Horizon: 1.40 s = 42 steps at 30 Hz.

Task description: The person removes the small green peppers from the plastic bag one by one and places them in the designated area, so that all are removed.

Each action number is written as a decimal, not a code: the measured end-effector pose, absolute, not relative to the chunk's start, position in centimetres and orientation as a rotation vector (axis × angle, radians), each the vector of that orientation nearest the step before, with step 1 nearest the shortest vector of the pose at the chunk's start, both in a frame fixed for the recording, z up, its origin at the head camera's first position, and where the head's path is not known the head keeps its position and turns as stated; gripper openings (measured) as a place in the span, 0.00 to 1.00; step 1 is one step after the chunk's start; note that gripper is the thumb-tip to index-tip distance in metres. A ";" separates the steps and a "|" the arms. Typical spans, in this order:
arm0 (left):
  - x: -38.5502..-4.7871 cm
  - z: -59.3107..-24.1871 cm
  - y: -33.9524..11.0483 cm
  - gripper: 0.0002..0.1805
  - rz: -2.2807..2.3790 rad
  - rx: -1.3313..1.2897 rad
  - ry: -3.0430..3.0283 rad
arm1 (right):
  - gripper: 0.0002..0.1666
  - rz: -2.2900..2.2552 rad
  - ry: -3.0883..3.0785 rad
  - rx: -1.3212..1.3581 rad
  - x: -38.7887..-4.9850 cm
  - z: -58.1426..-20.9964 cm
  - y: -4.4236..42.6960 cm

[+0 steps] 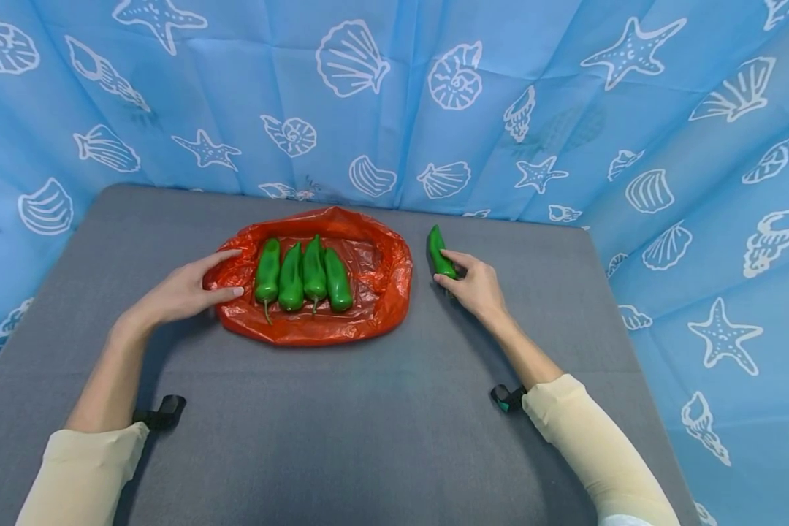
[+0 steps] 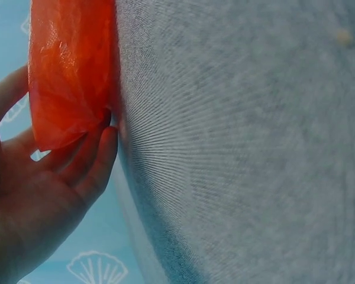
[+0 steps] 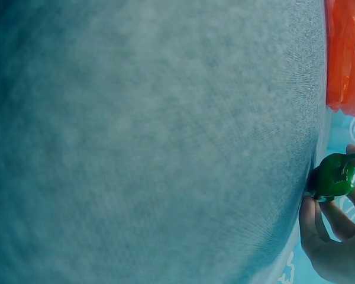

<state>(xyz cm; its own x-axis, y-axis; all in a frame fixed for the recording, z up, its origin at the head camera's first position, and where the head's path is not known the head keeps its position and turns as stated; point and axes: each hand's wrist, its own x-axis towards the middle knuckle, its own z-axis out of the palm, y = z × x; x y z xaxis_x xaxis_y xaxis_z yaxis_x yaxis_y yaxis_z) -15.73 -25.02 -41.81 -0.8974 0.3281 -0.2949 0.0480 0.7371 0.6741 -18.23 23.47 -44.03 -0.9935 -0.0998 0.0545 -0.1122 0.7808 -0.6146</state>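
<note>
A red plastic bag [image 1: 309,332] lies with its mouth spread and its rim rolled out. Inside it, several long green peppers [image 1: 292,281] lie side by side, most stems towards me. My left hand [image 1: 174,292] rests at the bag's left end, thumb and index finger stretched apart over the rim. In the left wrist view its other fingers lie loosely against the bag [image 2: 71,71]. To the right of the bag, my right hand [image 1: 476,288] pinches one green pepper [image 1: 436,245] between thumb and fingers. The right wrist view shows this pepper [image 3: 334,177] at table level.
The grey table [image 1: 368,431] has its back edge just behind the bag. A blue curtain [image 1: 394,88] with white shell prints hangs behind and to the right. Black straps with small cameras [image 1: 164,413] sit on both wrists.
</note>
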 end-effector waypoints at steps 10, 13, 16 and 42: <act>-15.8 -41.8 -25.0 0.45 0.973 0.295 2.542 | 0.32 1.028 -2.928 0.115 -18.2 -43.8 23.4; -15.8 -41.8 -25.0 0.45 0.965 0.301 2.538 | 0.32 1.031 -2.900 0.103 -18.2 -43.6 23.5; -15.9 -41.7 -25.0 0.46 0.960 0.300 2.533 | 0.31 1.057 -2.861 0.133 -18.2 -43.5 23.6; -16.0 -41.8 -25.0 0.50 0.967 0.291 2.523 | 0.21 1.420 -2.571 0.451 -16.9 -41.5 18.9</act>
<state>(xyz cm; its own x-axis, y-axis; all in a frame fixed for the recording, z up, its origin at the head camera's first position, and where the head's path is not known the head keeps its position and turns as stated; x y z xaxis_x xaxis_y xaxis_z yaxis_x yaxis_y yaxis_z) -16.04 -25.00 -41.81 -0.8896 0.3366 -0.3089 0.0438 0.7358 0.6757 -16.91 18.93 -41.51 -0.9397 -0.1798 0.2910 -0.3421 0.5009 -0.7950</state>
